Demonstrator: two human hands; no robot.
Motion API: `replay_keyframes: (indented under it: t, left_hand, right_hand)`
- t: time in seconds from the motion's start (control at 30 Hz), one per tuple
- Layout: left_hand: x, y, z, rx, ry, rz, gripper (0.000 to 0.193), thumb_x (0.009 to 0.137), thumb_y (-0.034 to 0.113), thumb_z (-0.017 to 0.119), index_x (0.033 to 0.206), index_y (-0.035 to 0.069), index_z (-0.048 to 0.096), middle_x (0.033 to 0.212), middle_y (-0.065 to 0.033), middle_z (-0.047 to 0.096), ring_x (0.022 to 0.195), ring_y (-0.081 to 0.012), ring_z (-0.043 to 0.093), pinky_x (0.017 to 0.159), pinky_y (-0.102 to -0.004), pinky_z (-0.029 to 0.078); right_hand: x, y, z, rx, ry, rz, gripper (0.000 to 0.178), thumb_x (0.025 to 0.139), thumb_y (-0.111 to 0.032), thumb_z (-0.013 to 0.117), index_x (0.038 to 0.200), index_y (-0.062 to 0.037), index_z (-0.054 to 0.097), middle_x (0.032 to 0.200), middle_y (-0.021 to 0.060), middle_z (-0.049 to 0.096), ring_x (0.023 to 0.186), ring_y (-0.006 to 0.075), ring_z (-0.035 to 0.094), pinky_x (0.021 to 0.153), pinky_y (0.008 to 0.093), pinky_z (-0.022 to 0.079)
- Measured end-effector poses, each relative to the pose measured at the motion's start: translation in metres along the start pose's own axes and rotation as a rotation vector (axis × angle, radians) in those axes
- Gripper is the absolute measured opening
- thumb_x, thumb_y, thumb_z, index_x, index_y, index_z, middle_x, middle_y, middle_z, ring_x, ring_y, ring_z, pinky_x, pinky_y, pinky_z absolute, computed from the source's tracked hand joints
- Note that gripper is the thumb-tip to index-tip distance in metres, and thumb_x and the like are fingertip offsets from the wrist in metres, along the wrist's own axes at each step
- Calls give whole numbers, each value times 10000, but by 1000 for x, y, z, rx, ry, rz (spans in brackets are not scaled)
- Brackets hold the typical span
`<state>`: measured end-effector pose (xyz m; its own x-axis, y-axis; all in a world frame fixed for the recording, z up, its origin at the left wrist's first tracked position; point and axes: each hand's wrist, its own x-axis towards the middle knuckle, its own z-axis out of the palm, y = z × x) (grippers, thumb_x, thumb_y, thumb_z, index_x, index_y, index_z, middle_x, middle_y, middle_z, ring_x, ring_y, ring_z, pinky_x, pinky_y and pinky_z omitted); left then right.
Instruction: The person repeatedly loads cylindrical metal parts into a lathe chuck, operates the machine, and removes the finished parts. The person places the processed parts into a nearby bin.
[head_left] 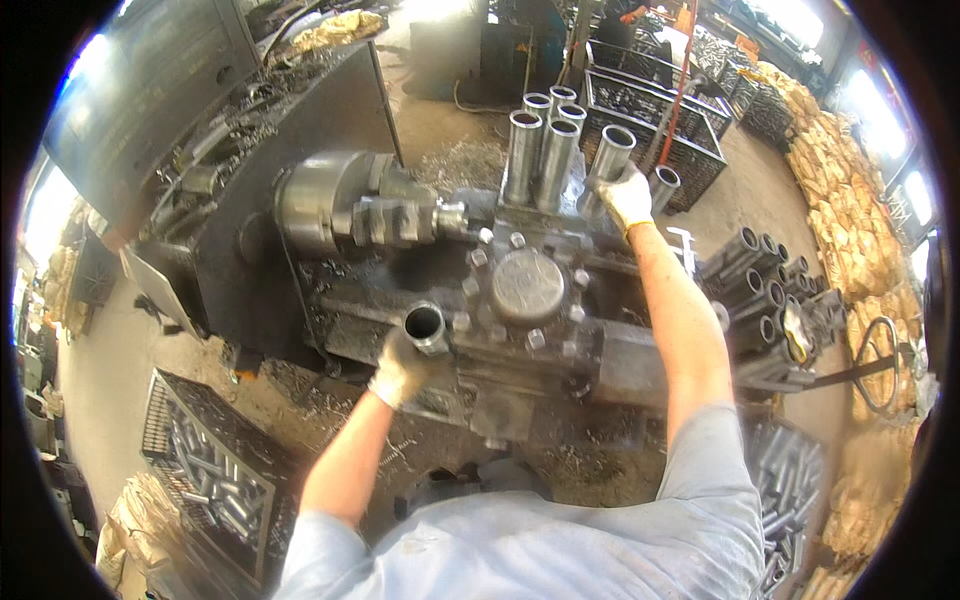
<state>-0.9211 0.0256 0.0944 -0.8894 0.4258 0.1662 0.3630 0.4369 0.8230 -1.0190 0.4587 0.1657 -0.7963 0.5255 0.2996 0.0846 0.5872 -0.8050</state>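
Both my hands wear pale work gloves. My left hand is closed around a short metal tube, its open end facing up, in front of the lathe's tool post. My right hand reaches to the far side of the post and is wrapped round another metal tube, which stands slightly tilted. Just left of that tube, several upright metal tubes stand close together. One more tube stands right of my right hand. The lathe chuck is left of the post, its jaws sticking out toward it.
A stack of dark-ended tubes lies at the right, near a handwheel. Wire crates of metal parts stand at the lower left and far back. Wrapped bundles line the right side. Metal chips litter the lathe bed.
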Motion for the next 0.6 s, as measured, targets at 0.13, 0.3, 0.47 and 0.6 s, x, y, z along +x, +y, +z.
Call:
replay_keyframes:
  t: [0.13,0.3,0.47,0.6]
  left_hand:
    - [-6,-10,16,-35,-11,-103,654,729,128,926,1297,41,615,1138,-80,710,1042,-213,681,941,-393,571]
    - [-22,-6,-14,-189,-65,-10,742,742,79,882,1417,34,577,1330,-141,670,1266,-259,640,1086,-400,525]
    - [34,-18,-109,542,374,447,956,743,101,858,1566,-67,401,1564,-317,474,1463,-504,459,1252,-569,365]
    - [128,-53,-159,1026,294,308,1075,809,528,793,1603,-67,379,1666,-287,377,1596,-455,283,1328,-621,90]
  right_hand:
    - [34,44,54,-43,1,-22,521,786,-274,852,1214,-13,707,1103,214,795,1046,335,774,943,414,588]
    - [25,35,32,-268,-153,-22,556,827,-312,792,1260,20,686,1181,269,765,1121,392,745,976,437,575]
    - [4,-63,18,-815,-843,-128,622,843,-448,720,1249,23,741,1199,296,747,1119,425,732,971,458,575]
    - [-20,-144,108,-480,-1109,-336,1022,773,-527,795,1565,26,463,1446,278,652,1293,376,662,1153,410,504]
